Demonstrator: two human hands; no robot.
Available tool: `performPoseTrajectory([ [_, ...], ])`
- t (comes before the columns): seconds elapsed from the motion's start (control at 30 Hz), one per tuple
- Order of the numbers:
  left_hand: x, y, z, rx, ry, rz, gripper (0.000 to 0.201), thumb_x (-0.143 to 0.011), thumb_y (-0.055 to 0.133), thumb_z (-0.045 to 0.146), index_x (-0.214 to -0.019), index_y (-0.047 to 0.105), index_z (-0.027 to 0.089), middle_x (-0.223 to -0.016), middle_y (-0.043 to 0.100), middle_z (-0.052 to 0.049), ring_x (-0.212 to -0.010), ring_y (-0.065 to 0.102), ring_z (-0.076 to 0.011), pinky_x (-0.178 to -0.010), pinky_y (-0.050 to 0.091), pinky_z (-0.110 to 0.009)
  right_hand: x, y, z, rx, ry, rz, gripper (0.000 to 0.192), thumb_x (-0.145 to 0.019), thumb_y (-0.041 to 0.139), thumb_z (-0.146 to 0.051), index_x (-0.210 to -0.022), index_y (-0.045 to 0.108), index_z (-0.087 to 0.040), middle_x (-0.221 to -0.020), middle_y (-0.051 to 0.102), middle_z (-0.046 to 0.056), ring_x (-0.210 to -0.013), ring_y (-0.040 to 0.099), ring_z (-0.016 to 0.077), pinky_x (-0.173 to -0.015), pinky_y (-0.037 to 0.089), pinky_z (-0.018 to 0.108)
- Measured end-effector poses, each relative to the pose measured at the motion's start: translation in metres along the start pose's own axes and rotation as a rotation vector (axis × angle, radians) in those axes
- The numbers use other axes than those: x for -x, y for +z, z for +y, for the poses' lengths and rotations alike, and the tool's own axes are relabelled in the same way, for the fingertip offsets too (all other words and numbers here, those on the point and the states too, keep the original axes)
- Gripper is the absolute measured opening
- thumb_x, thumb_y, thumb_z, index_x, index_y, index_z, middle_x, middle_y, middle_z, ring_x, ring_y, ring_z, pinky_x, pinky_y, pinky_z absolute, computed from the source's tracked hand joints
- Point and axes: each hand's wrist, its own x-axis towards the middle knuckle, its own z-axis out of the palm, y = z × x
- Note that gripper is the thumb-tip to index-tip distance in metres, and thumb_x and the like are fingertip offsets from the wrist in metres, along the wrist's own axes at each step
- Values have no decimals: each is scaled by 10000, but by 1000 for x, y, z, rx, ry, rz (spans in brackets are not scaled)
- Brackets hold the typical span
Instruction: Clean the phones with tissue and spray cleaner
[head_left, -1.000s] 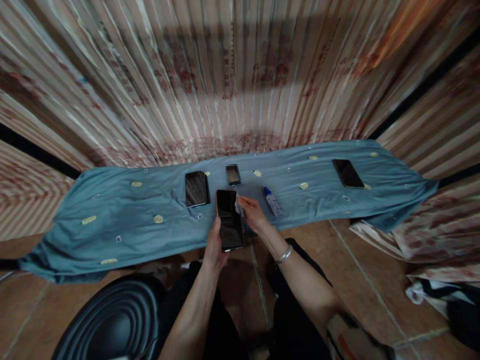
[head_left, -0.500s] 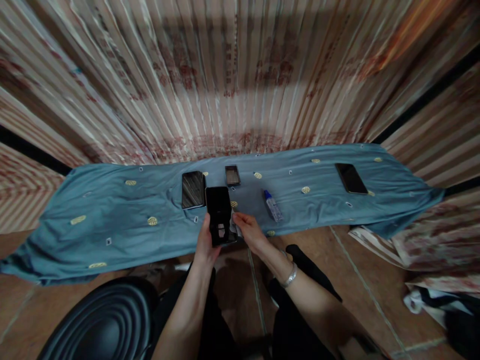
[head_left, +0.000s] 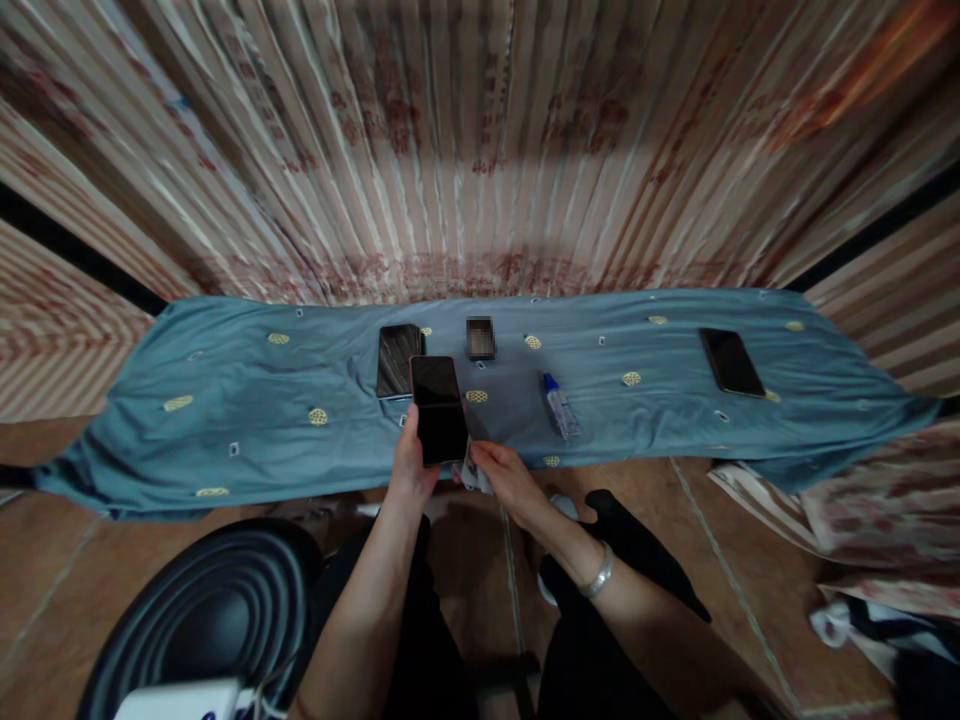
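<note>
My left hand (head_left: 411,462) is closed round the lower left edge of a black smartphone (head_left: 439,412), its dark screen facing up above the table's front edge. My right hand (head_left: 504,474) pinches a small light-grey cloth (head_left: 475,474) at the phone's lower right corner. Part of the cloth is hidden behind my fingers and the phone. Just beyond the held phone, another dark phone (head_left: 397,360) lies on the blue tablecloth (head_left: 255,430). To the right of my hands lies a clear bottle with a blue cap (head_left: 561,408).
A small square dark box (head_left: 481,338) sits near the table's back edge. Far right lies another black phone (head_left: 732,362). A pleated curtain (head_left: 450,150) hangs behind the table. At lower left stands a round black ridged stool (head_left: 210,620) with a white object (head_left: 180,702) on it.
The view has shifted, so the table items appear farther right. The cloth has moved from the phone's right side to its lower right corner, and reflections on the phone's screen have changed.
</note>
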Motion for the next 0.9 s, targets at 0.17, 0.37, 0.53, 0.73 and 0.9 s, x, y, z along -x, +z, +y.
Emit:
performPoseTrajectory([
  [0.17,2,6,1,64,8,1,474,-996,397,417,-1298,611,122,-1000,770,-124,-928,738,-239,-900,567,-392,9,-19,-10,455,-179,-41,441,-915,503,-566,-743,659,-190,-654,644,15,-619,576,148,-589,425,256],
  [0.37,4,8,3,101,-25,-20,549,-1010,314,464,-1240,642,89,-938,770,-144,-946,737,-255,-914,560,-420,17,-29,-23,960,-606,155,393,-1022,343,-282,-1312,597,-202,-1154,708,116,-1074,656,241,-945,518,404],
  [0.53,3,6,3,128,-30,-74,643,-1008,239,510,-1124,688,65,-981,764,-181,-998,725,-264,-908,559,-398,13,-21,-15,1222,-852,84,465,-1012,338,-170,-1456,474,-158,-1388,591,159,-1324,519,257,-1109,459,471],
  [0.73,5,3,3,167,-51,-82,634,-988,280,555,-1065,705,89,-1048,753,-186,-1051,709,-255,-923,553,-370,15,-17,-12,1348,-928,39,542,-966,356,-59,-1505,391,-113,-1484,504,170,-1461,353,270,-1167,405,489],
  [0.9,9,1,-3,136,-98,-135,675,-968,304,598,-1214,659,79,-1081,745,-202,-1072,701,-270,-931,554,-396,16,-7,-11,1365,-1006,2,524,-977,348,-69,-1495,406,-115,-1444,553,157,-1457,364,257,-1158,411,473],
])
